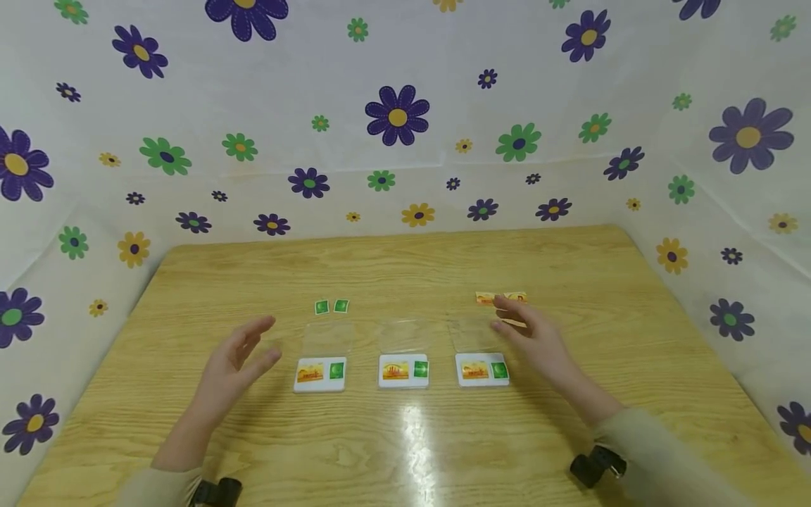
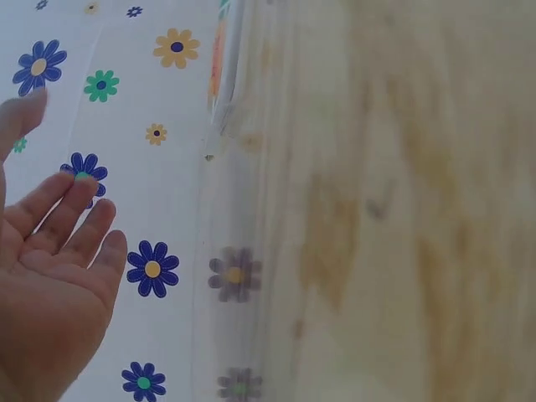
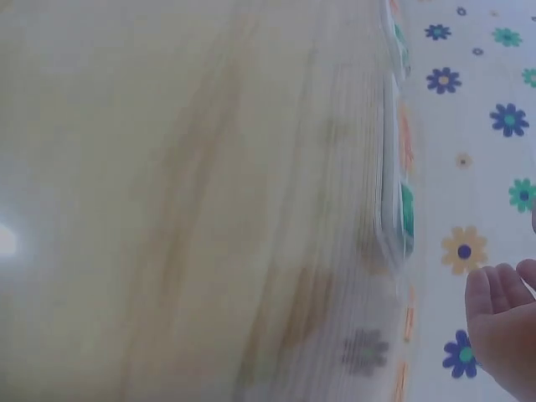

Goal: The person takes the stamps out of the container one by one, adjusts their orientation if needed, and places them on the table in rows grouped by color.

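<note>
My left hand hovers left of the row with its fingers loosely bent and nothing in it. Its palm and spread fingers show in the left wrist view. Over on the right, my right hand holds nothing either; its fingertips overlap one of two orange picture stickers. Three small white cases lie in a row: a left case, a middle case and a right case. Each bears an orange picture and a green square. Clear flat lids lie behind them.
Two small green squares lie behind the left clear lid. The wooden table is bordered by a white flower-patterned cloth at the back and sides. A black wrist camera sits below the right sleeve.
</note>
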Available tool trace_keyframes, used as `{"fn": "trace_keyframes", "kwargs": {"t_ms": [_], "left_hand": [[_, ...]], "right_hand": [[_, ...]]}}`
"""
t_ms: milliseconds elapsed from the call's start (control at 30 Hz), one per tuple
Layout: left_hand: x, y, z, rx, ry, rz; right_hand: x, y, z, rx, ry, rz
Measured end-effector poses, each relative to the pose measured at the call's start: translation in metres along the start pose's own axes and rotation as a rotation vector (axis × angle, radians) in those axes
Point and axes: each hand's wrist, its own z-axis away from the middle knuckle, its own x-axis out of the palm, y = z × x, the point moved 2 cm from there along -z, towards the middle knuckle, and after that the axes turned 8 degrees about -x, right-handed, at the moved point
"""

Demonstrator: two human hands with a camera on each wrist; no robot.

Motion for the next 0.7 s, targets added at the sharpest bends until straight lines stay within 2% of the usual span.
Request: {"fn": "trace_keyframes", "kwargs": {"t_ms": [167,367,700], "left_hand": [[0.001,-0.009,0.002,0.025,-0.027,-0.025],[0.004,-0.016,0.003,0.055,-0.06,0.037],[0.013,-0.029,0.001,0.014,-0.102,0.122]], "right_hand": [[0.02,-0.006,-0.009,-0.016,-0.018,-0.044],[0.048,-0.015,-0.019,-0.067,-0.068,-0.103],[0.101,-0.037,-0.036,-0.13,-0.189,-0.167]]}}
